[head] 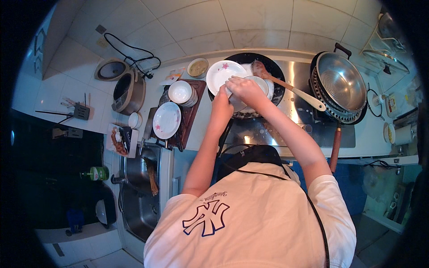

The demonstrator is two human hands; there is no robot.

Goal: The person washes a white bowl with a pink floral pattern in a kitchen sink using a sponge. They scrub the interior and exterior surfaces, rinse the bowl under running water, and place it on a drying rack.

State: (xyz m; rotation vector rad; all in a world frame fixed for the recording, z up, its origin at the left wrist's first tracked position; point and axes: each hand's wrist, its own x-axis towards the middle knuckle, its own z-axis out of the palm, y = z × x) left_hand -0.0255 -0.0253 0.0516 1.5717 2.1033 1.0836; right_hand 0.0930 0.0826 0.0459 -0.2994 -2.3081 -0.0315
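A white plate with pink flowers (219,78) is tilted over the left part of a dark wok (278,63). At its lower rim my left hand (223,104) grips it, thumb uppermost. My right hand (246,90) has its fingers curled over the same rim, close against the left; a small whitish patch under these fingers is too hidden to name. White suds (247,68) show in the wok. A bowl (260,82) sits in it, partly behind my right hand. Across the wok's right rim rests a wooden ladle or spatula (285,83), its head in the suds.
Stacked bowls (181,92) and a flowered oval plate (167,120) stand on a brown tray (197,100) at left. Behind is a bowl of food (197,68). A steel pan (342,82) tops the right burner. The double sink (139,204) is lower left, a rice cooker (129,92) beyond.
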